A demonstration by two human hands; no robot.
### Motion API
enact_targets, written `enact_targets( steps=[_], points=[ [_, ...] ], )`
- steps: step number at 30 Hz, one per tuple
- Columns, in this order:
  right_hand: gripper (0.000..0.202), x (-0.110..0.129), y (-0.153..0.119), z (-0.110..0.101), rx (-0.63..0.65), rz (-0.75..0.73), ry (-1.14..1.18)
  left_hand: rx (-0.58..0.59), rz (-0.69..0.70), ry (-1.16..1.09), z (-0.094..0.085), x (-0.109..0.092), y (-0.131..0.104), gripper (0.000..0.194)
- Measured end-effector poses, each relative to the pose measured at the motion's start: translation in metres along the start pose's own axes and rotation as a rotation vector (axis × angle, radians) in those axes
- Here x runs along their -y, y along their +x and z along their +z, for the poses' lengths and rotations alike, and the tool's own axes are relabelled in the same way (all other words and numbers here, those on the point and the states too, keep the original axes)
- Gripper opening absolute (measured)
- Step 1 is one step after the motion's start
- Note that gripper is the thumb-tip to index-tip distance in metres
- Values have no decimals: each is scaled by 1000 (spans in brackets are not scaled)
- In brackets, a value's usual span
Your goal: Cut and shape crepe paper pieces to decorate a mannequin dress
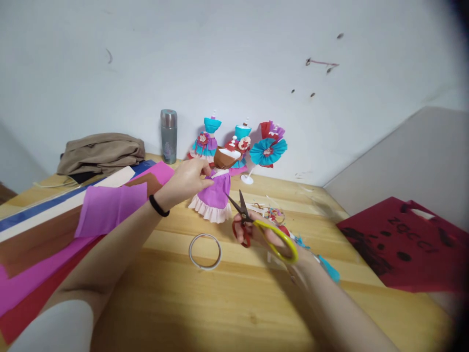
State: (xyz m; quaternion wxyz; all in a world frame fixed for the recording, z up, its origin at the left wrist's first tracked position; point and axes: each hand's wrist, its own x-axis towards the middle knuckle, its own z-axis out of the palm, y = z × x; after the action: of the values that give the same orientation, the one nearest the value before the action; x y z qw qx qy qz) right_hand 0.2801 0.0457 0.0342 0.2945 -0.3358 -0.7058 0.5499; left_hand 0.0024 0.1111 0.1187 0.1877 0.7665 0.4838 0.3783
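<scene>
A small dress form wears a crepe paper dress [215, 191] with a brown top, a purple skirt and a pale pink ruffled hem. At its waist, on the left side, my left hand [190, 177] is closed in a pinch on the dress; the exact bit between the fingertips is partly hidden. My right hand [252, 230] holds a pair of scissors [243, 212] with one yellow and one red handle loop. Their blades are parted and point up toward the skirt, just right of it. A roll of tape [205, 252] lies flat in front of the dress.
Behind stand more dressed forms [211, 128], one with a turquoise paper fan [269, 152]. Crepe paper sheets [110, 210] lie at left, near a brown cloth [102, 151] and a flask [169, 139]. Paper scraps [274, 213] and a red bag [406, 249] are at right.
</scene>
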Motion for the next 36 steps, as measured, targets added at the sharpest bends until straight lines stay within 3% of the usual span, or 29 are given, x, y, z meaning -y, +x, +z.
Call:
enact_targets(
  steps=[8,12,18,27,36],
  points=[
    [76,15,31,4,117,-48,139,-22,51,249,8,-4,0,21],
    [72,17,42,4,110,-45,212,-45,91,246,6,-7,-2,20],
    [68,24,52,0,152,-25,282,-48,47,263,2,-12,-3,15],
    [59,30,54,-9,79,43,271,-22,56,259,1,-16,-3,16],
    [59,31,70,-26,206,15,316,-26,94,294,2,-15,-4,17]
  ],
)
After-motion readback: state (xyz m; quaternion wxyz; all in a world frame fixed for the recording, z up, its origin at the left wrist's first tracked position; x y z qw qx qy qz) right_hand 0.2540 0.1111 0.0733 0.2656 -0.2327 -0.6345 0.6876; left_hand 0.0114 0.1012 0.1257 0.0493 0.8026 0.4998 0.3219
